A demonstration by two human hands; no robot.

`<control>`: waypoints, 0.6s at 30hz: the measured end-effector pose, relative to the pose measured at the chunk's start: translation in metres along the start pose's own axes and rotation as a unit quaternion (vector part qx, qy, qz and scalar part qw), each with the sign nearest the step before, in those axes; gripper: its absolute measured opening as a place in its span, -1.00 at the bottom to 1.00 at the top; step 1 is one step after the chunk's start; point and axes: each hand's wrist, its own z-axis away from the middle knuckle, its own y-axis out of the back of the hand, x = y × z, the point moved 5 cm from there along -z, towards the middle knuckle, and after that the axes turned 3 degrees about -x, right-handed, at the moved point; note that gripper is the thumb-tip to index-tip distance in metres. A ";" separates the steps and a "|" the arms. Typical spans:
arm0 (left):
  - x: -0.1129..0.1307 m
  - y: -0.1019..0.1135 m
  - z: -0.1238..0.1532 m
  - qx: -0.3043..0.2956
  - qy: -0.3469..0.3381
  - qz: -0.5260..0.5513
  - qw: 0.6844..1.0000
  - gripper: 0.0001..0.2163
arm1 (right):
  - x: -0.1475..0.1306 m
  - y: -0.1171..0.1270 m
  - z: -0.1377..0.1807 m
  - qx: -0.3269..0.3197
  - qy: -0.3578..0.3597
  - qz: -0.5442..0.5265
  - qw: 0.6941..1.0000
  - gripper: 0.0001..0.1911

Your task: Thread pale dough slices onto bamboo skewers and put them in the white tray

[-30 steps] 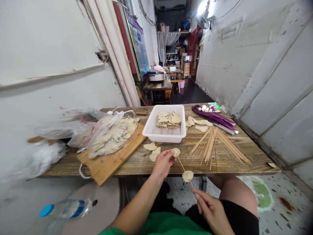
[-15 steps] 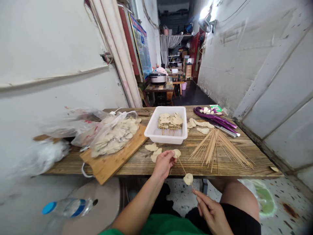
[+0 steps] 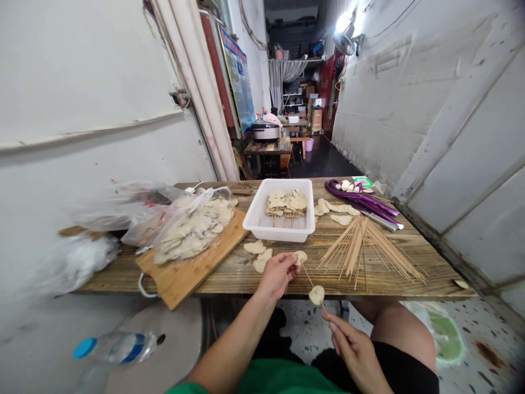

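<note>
Your left hand (image 3: 281, 276) pinches a thin, pale slice (image 3: 301, 257) between thumb and fingers, just above the front part of the bench (image 3: 229, 282). Your right hand (image 3: 353, 343) has its fingers closed around the lower end of a slim wooden stick (image 3: 307, 274), below the bench's front edge. The stick slants up and to the left, its upper end meeting the pinched slice; whether the tip has pierced it is too small to tell. Lower down, a second slice (image 3: 316, 295), round and flat with a matt, creamy face, is threaded on the stick just above your right fingers.

Beyond your hands stands a white plastic tub (image 3: 279, 235), square with rounded corners and a smooth rim, holding skewered slices (image 3: 287, 201) with their stick ends pointing towards you. Two limp, uneven loose slices (image 3: 262, 260) lie beside your left hand on the grained planks. To the right, straight bare sticks (image 3: 356, 246) fan out in a heap, near glossy purple eggplants (image 3: 365, 203) and a metal blade (image 3: 383, 220). To the left, a wooden chopping board (image 3: 213, 271) carries a heaped pile of slices (image 3: 192, 227), partly wrapped in a crinkled, clear plastic bag (image 3: 143, 230).
</note>
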 end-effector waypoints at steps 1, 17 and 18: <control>0.000 0.000 0.000 0.000 -0.011 -0.008 1.000 -0.73 | 0.000 0.001 0.000 -0.001 -0.004 0.003 1.000 -0.51; 0.002 -0.001 0.001 0.036 -0.122 -0.062 0.990 -0.69 | -0.013 0.004 0.001 -0.063 0.008 0.019 0.998 -0.45; 0.001 -0.001 0.001 0.036 -0.126 -0.071 0.989 -0.69 | -0.014 0.004 0.002 -0.066 0.007 0.023 0.998 -0.45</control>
